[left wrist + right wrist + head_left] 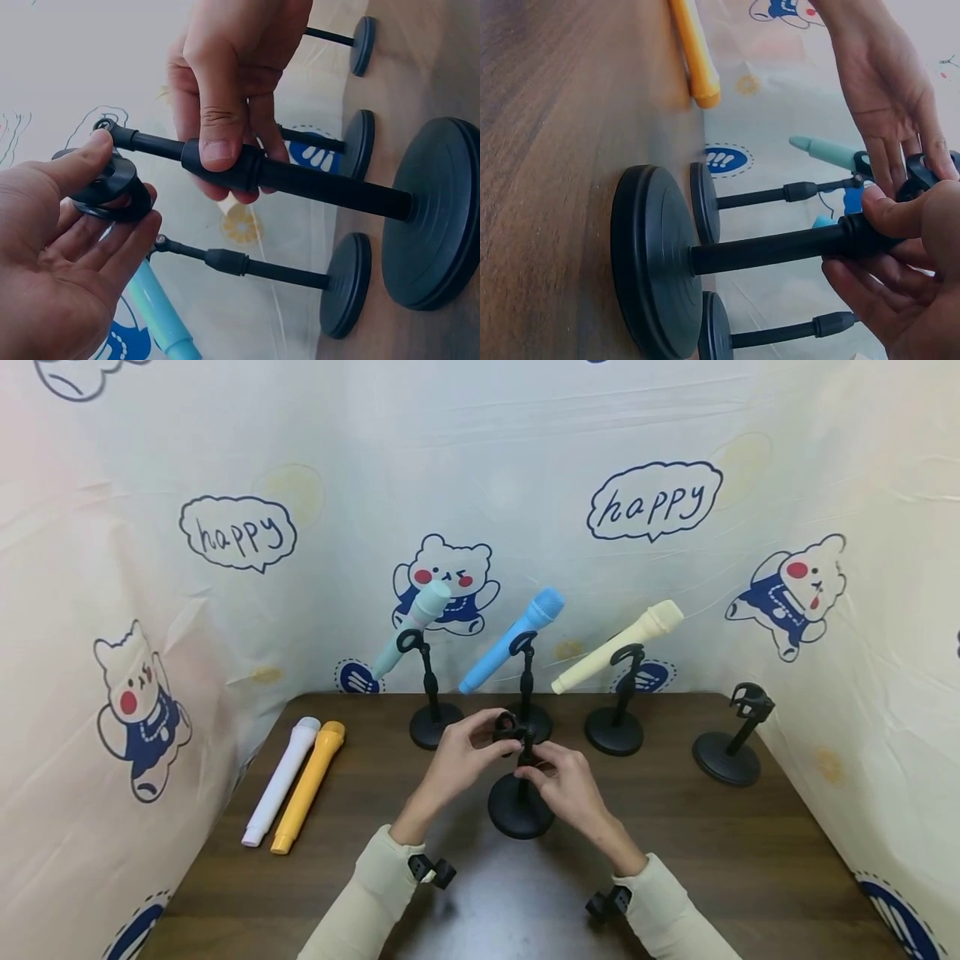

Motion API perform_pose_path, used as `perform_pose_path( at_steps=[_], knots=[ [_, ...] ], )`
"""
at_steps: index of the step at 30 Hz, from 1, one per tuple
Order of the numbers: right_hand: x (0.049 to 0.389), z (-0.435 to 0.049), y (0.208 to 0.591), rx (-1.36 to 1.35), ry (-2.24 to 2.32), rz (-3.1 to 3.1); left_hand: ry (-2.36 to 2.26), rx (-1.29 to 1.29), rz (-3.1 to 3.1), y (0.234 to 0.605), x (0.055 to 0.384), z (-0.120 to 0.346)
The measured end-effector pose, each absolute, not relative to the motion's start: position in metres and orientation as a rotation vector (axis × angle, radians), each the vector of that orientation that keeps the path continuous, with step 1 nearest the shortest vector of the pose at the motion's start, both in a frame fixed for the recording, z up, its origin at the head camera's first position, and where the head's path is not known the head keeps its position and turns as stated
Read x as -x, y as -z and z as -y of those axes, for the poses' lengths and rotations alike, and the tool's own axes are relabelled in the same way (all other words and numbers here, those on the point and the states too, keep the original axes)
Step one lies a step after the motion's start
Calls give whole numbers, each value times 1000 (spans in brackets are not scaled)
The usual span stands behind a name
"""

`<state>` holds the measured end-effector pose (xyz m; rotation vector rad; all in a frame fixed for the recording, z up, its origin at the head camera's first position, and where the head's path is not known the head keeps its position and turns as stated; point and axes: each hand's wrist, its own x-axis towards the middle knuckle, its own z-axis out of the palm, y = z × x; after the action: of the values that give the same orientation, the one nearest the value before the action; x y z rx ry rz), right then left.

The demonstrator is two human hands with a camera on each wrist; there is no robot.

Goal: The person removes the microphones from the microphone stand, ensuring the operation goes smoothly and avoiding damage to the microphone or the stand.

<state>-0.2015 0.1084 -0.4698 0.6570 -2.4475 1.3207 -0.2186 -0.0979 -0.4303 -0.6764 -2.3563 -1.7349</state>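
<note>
A black microphone stand (521,808) with a round base stands on the table in front of the person. The left hand (470,750) pinches the clip (112,187) at its top between thumb and fingers. Lower down, the right hand (567,783) grips the thicker collar (225,165) of the pole, thumb on one side and fingers round the other. In the right wrist view the base (656,262) is upright on the wood, and the right hand partly hides the collar.
Behind are three stands holding a mint microphone (411,628), a blue microphone (512,640) and a cream microphone (618,647). Another stand (733,752) with a bare clip is at the right. A white microphone (281,782) and an orange microphone (308,787) lie at the left.
</note>
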Motion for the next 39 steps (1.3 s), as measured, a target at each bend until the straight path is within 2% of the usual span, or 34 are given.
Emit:
perform_pose_path(
  at_steps=[17,21,29,39],
  knots=[
    [208,-120,467,-844,-1499,2639,1729,648,2356,430,215,97],
    [207,-118,464,-787,-1481,2675,1733,646,2360,431,215,97],
    [206,-109,462,-479,-1513,2623,1729,664,2351,430,216,96],
    [205,-114,463,-589,-1564,2565,1712,665,2338,430,216,96]
  ],
)
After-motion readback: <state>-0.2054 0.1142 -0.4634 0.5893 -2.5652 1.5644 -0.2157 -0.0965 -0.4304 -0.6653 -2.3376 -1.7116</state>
